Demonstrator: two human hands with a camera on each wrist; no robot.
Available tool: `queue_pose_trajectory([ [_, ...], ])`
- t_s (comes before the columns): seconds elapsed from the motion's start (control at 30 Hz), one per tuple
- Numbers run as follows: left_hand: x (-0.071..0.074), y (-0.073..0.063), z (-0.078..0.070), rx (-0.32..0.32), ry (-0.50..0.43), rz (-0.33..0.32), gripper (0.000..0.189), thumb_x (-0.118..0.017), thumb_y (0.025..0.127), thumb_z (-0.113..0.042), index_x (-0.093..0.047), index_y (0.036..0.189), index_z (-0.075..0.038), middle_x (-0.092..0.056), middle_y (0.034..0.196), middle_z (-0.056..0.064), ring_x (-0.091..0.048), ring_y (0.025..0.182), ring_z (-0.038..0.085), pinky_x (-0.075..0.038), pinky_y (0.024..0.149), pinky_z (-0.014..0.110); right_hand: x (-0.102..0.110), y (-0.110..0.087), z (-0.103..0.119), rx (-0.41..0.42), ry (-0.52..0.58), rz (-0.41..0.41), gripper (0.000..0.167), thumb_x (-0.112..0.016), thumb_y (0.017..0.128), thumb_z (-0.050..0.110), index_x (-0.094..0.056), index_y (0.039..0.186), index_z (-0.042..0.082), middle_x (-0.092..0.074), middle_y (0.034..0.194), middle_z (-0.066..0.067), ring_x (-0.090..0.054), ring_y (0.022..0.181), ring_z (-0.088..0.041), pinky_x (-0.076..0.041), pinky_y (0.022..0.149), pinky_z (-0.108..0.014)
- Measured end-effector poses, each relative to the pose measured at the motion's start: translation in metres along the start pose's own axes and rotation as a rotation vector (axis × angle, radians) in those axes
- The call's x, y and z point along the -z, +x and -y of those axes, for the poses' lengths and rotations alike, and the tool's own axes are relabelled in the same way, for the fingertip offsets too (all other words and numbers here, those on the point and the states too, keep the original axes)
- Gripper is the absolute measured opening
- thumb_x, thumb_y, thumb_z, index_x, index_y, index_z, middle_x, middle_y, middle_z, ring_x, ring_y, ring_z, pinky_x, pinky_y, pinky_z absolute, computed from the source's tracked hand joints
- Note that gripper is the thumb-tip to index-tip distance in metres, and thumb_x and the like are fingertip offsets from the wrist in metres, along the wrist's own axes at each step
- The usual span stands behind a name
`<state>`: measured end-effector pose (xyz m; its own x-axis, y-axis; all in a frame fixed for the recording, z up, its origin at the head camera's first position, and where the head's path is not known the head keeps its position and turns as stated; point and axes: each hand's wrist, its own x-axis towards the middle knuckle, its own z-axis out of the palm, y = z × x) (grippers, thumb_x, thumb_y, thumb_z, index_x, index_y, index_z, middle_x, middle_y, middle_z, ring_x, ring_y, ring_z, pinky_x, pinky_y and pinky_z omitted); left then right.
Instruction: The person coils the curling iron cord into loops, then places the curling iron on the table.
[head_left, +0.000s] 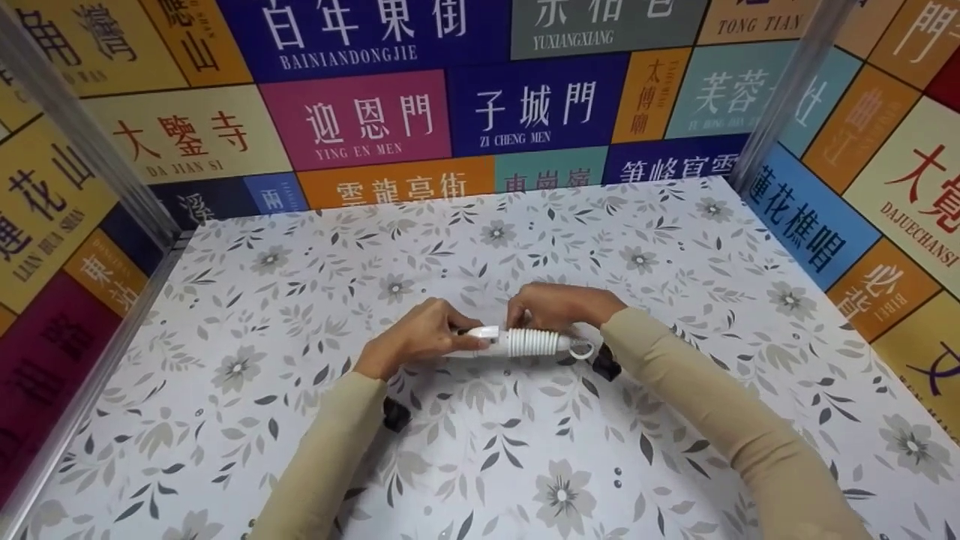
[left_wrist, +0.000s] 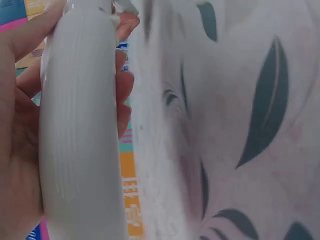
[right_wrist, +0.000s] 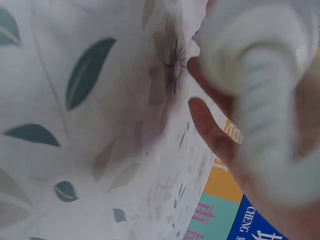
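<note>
My left hand (head_left: 421, 331) grips a white handheld device with a long, smooth, rounded body (left_wrist: 82, 125), held level just above the table. A white cord or hose (head_left: 532, 342) winds in tight coils around its right part and ends in a loop (head_left: 583, 349) at the tip. My right hand (head_left: 561, 303) is bent behind the coils, its fingertips by their left end. Close up in the right wrist view, a ribbed white tube (right_wrist: 267, 100) curves away from the round end; two fingertips show apart beside it. Whether they pinch the cord is hidden.
A table (head_left: 300, 450) under a white cloth with grey leaves and flowers spans the view. Behind it and on both sides stand panels with colourful signs (head_left: 360, 120), with metal posts (head_left: 780, 97) at the corners. Dark wrist-camera mounts (head_left: 396, 414) hang under both wrists.
</note>
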<state>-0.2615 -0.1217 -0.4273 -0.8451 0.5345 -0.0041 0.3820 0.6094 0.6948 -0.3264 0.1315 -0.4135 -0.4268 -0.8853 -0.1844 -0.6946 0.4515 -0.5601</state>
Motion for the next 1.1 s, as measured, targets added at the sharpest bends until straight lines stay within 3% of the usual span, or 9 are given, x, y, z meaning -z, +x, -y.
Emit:
queue_pose_trajectory([
  [0.17,0.000,0.010,0.012,0.040,0.015,-0.007,0.037,-0.079,0.085,-0.040,-0.075,0.117,-0.020,-0.077,0.089,-0.005,-0.039,0.050,0.006,-0.035,0.052,0.023,0.005,0.010,-0.004,-0.060,-0.044,-0.033,0.029,-0.060,0.091,-0.008,-0.080,0.103,0.009,-0.075,0.106,-0.011,-0.070,0.101,-0.027,-0.056,0.091,-0.038],
  [0.4,0.001,0.014,0.010,0.052,0.115,0.011,0.039,-0.073,0.091,-0.040,-0.072,0.124,-0.021,-0.058,0.066,-0.004,-0.031,0.047,0.007,-0.029,0.047,0.024,0.011,0.019,-0.005,-0.107,-0.183,-0.081,0.025,-0.063,0.092,-0.001,-0.081,0.101,0.014,-0.073,0.099,-0.007,-0.064,0.088,-0.018,-0.055,0.083,-0.036],
  [0.53,0.001,0.014,0.010,0.060,0.191,-0.010,0.037,-0.071,0.092,-0.038,-0.071,0.125,-0.021,-0.067,0.078,-0.001,-0.039,0.051,0.010,-0.034,0.052,0.026,0.010,0.024,-0.005,-0.121,-0.256,-0.128,0.021,-0.066,0.094,0.005,-0.081,0.103,0.016,-0.070,0.099,-0.008,-0.063,0.087,-0.020,-0.054,0.082,-0.038],
  [0.67,-0.001,0.014,0.010,0.013,0.269,-0.048,0.037,-0.071,0.093,-0.035,-0.071,0.125,-0.018,-0.076,0.109,0.003,-0.054,0.067,0.013,-0.045,0.065,0.030,0.009,0.026,-0.006,-0.122,-0.317,-0.180,0.020,-0.067,0.093,0.005,-0.081,0.102,0.017,-0.070,0.100,-0.008,-0.065,0.089,-0.024,-0.054,0.081,-0.039],
  [0.77,-0.002,0.014,0.009,-0.037,0.330,-0.089,0.036,-0.072,0.092,-0.033,-0.071,0.123,-0.014,-0.074,0.117,0.007,-0.062,0.079,0.018,-0.051,0.073,0.035,0.007,0.027,-0.007,-0.094,-0.366,-0.222,0.022,-0.068,0.091,0.003,-0.081,0.102,0.017,-0.070,0.099,-0.009,-0.065,0.089,-0.026,-0.054,0.078,-0.039],
  [0.93,-0.006,0.012,0.005,-0.097,0.411,-0.151,0.037,-0.075,0.090,-0.033,-0.074,0.120,-0.012,-0.076,0.107,0.010,-0.068,0.084,0.025,-0.055,0.073,0.042,0.003,0.025,-0.008,-0.059,-0.385,-0.259,0.025,-0.069,0.088,-0.002,-0.081,0.102,0.015,-0.070,0.097,-0.010,-0.066,0.088,-0.027,-0.054,0.076,-0.040],
  [1.1,-0.011,0.008,0.000,-0.110,0.438,-0.182,0.039,-0.083,0.081,-0.033,-0.077,0.115,-0.014,-0.075,0.097,0.009,-0.068,0.081,0.025,-0.055,0.067,0.041,0.000,0.023,-0.008,-0.070,-0.337,-0.248,0.031,-0.066,0.088,-0.007,-0.081,0.101,0.016,-0.071,0.100,-0.009,-0.067,0.094,-0.027,-0.055,0.083,-0.040],
])
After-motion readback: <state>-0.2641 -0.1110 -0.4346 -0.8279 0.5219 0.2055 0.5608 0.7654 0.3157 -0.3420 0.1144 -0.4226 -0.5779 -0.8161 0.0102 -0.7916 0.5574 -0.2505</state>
